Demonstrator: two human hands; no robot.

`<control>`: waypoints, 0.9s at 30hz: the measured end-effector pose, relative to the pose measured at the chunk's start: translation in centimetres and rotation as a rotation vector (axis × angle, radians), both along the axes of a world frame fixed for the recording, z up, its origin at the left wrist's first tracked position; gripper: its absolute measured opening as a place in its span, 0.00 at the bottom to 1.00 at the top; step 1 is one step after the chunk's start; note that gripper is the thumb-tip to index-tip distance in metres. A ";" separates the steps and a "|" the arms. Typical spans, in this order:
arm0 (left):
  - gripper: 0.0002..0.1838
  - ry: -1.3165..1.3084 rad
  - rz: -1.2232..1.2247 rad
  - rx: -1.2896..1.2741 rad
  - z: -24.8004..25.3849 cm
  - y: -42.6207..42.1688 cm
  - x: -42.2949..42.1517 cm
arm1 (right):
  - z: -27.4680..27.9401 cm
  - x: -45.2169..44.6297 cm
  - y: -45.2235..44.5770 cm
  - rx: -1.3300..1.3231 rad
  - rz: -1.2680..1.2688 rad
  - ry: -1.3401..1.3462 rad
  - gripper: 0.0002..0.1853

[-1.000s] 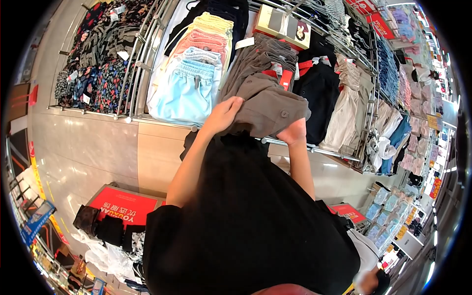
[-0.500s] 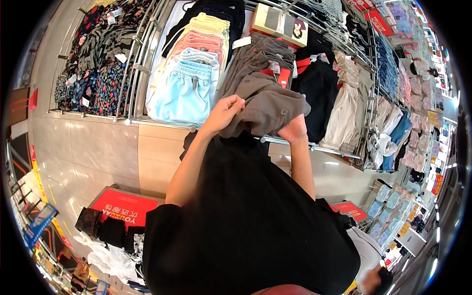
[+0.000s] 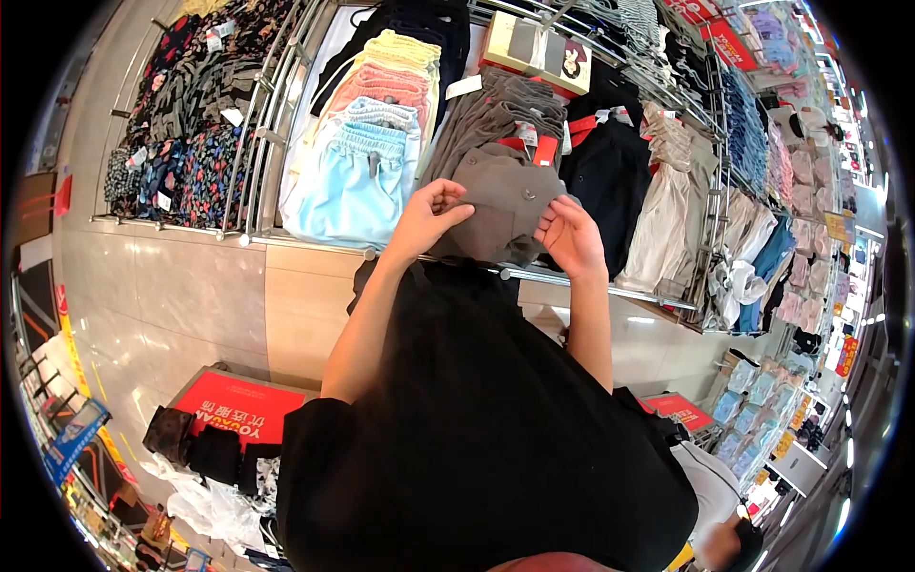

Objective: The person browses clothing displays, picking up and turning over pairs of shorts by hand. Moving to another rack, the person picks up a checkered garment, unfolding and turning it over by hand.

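Note:
Folded grey-brown trousers (image 3: 500, 205) with small round buttons lie at the front of a stack of matching grey-brown garments (image 3: 510, 105). My left hand (image 3: 429, 221) is at their left edge, thumb and curled fingers closed on the cloth. At the right edge, my right hand (image 3: 575, 238) has its fingers bent around the fabric; its grip is partly hidden. Light blue shorts (image 3: 357, 186) with a gathered waistband lie left of my left hand. Black trousers (image 3: 610, 181) lie just right of my right hand.
A metal rail (image 3: 620, 291) edges the display in front of my body. A box with a bow (image 3: 538, 52) stands behind the stack. Beige trousers (image 3: 664, 214) lie farther right, patterned clothes (image 3: 205, 114) at left. A red sign (image 3: 233, 405) is low behind me at left.
The trousers' front has been flattened and now faces up. My right hand has come from underneath to their right edge, and my left hand has opened out slightly at the left edge.

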State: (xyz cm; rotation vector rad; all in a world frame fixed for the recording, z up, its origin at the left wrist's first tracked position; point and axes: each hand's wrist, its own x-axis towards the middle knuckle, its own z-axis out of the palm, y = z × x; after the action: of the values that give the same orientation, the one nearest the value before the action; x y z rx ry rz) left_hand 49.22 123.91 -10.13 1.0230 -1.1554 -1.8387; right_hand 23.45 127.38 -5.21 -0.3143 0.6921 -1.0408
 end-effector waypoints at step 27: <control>0.06 0.033 -0.113 0.065 -0.9 0.4 -0.2 | 7.3 1.1 -2.9 -0.512 -0.087 1.301 0.39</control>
State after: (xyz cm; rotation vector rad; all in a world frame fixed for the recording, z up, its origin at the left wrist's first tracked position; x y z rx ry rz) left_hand 48.99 124.27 -11.07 0.9773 -1.1614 -1.9856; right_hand 24.60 124.52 2.08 -1.4867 1.5872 -1.0066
